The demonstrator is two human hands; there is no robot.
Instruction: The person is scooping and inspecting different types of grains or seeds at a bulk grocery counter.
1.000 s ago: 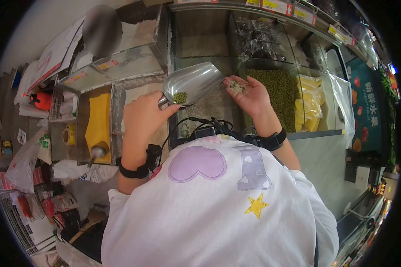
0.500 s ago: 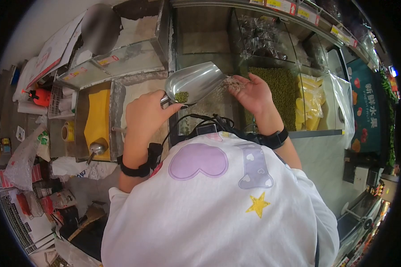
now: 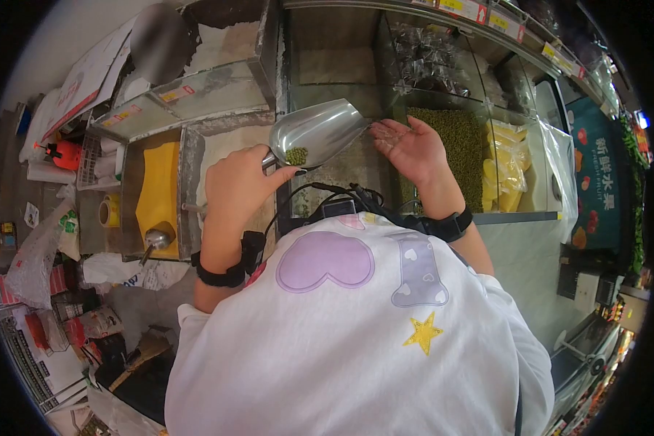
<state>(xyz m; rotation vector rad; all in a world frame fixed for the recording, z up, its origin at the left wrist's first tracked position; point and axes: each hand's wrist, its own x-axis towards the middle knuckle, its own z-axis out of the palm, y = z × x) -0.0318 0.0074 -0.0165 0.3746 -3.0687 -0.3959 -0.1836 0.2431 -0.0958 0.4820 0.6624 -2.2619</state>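
Note:
My left hand (image 3: 234,185) is closed round the handle of a metal scoop (image 3: 320,131), which lies tilted over a glass-fronted compartment (image 3: 334,178). A small heap of green mung beans (image 3: 296,156) rests in the scoop near its handle end. Off the scoop's mouth, my right hand (image 3: 416,154) is palm up with its fingers apart. A few small pale bits show on those fingers, too small to name. Just right of this hand is a bin of mung beans (image 3: 454,156); its wrist wears a black band.
Bags of yellow goods (image 3: 505,167) fill the bin at the right, and dark wrapped packets (image 3: 429,58) lie behind. White powder (image 3: 232,156) sits in a bin at left. Another metal scoop (image 3: 157,240) rests by a yellow sheet (image 3: 158,189). Black cables (image 3: 334,190) cross at my waist.
The pile of pale, brownish bits on my right fingers has mostly gone, leaving a few. That hand has stayed nearly in place. My left hand and the scoop have hardly moved.

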